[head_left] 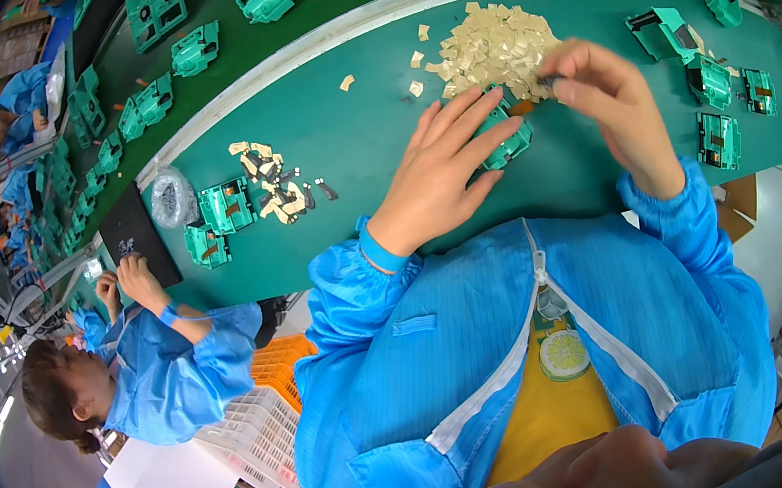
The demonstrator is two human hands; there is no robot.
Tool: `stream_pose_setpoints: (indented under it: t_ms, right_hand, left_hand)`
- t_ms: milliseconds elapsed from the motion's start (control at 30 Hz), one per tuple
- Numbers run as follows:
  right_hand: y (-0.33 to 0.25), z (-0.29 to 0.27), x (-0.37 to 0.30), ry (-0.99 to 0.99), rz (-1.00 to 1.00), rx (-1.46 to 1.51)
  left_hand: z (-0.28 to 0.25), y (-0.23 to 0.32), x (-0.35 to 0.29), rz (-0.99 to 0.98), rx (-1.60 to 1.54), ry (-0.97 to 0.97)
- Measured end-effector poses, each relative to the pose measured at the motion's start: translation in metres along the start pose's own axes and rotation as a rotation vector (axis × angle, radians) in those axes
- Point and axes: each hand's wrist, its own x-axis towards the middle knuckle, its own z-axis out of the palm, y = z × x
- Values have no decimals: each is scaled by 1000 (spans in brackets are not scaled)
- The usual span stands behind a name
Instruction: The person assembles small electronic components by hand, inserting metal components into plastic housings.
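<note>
A green plastic housing (514, 141) lies on the green bench in front of me, partly hidden by my left hand (440, 163). The fingers of that hand reach over the housing and the thumb rests by its near side, holding it on the bench. Just right of the housing, my right hand (614, 101) pinches a small dark piece (549, 80) between thumb and fingertips. Behind both hands spreads a heap of small cream-coloured pieces (493, 43), a few lying loose to its left.
Left on the bench sit mixed cream and black pieces (277, 185), two green housings (226, 206) and a clear plastic roll (172, 196). More housings (711, 83) stand at right. A white rail (333, 29) divides off a belt carrying several housings. A co-worker (170, 362) works at left.
</note>
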Motion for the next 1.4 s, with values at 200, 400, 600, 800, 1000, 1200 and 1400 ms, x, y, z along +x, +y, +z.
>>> stream_pose_setpoints:
  t_ms: [200,400,600,800,1000,1200,1400]
  right_hand:
    - [53,3,-52,128,216,257]
    - [57,-2,-54,100,295,213]
    - [52,-1,-51,67,329,146]
    - [49,-1,-50,54,354,75]
    - [44,3,-48,78,386,20]
    - [47,2,-46,96,381,-12]
    - [45,2,-46,105,387,-19]
  left_hand:
    - [16,20,9,-151,228,27]
    - [34,13,14,-127,75,98]
    - [48,16,14,-153,-62,154]
    - [54,16,13,-173,-126,183]
    - [57,19,14,-198,-133,210]
    - [56,19,15,-211,-127,199]
    - [57,22,17,-214,-117,201]
